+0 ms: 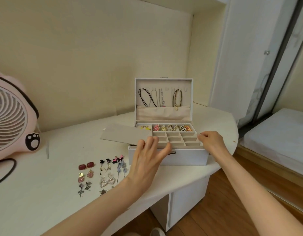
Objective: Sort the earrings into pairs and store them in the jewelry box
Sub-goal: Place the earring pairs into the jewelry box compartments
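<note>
Left hand (147, 155) spread over the open jewelry box (181, 157), right hand (210, 140) curled at its rim; paired earrings (106, 182) on the bench (36, 193).

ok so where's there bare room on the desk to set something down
Bare desk lies between the pink fan and the earrings, also along the wall behind the grey flap. Crowded: the earring rows beside the jewelry box, and its front, where the left hand and right hand are.
</note>
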Demonstrator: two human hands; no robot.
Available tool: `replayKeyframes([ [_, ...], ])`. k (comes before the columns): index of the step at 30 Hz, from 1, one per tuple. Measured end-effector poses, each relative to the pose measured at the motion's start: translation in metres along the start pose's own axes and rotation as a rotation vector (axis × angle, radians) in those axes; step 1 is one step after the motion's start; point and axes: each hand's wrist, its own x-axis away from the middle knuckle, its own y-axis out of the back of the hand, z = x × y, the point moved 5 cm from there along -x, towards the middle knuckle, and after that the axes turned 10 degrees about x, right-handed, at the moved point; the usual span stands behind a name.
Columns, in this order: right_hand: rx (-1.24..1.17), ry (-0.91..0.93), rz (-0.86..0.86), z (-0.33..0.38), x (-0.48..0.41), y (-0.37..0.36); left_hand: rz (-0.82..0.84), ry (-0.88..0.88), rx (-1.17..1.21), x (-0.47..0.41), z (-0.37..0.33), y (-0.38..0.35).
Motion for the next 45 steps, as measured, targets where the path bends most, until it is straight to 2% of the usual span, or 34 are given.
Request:
replayKeyframes([
  [4,0.003,-0.004,-0.052,-0.001,-0.005,0.002,0.045,0.025,0.040,-0.005,0.002,-0.006],
  [6,0.106,0.041,-0.164,0.000,0.001,0.005,0.056,0.056,0.110,-0.002,0.003,-0.007],
  [8,0.177,0.167,-0.345,0.009,0.016,0.012,0.027,0.067,0.195,0.006,0.004,-0.003],
  [10,0.130,0.331,-0.453,0.024,0.038,0.013,-0.024,0.055,0.245,0.022,0.003,0.008],
  [12,0.050,0.467,-0.415,0.041,0.059,0.007,-0.045,0.057,0.262,0.042,0.006,0.020],
  [15,-0.060,0.590,-0.235,0.059,0.087,-0.011,-0.047,0.127,0.296,0.071,0.020,0.031],
  [18,-0.099,0.632,-0.003,0.068,0.105,-0.039,-0.017,0.208,0.300,0.084,0.042,0.033],
  [21,-0.107,0.650,0.214,0.072,0.117,-0.066,0.089,0.261,0.323,0.083,0.059,0.026],
  [25,-0.096,0.647,0.376,0.077,0.127,-0.085,0.158,0.234,0.396,0.083,0.063,0.020],
  [31,0.079,0.669,0.369,0.082,0.132,-0.091,0.175,0.199,0.466,0.085,0.054,0.016],
  [39,0.027,0.660,0.271,0.078,0.132,-0.085,0.189,0.201,0.465,0.082,0.051,0.016],
  [45,-0.247,0.512,0.115,0.073,0.108,-0.038,0.110,0.240,0.587,0.048,0.043,0.034],
])
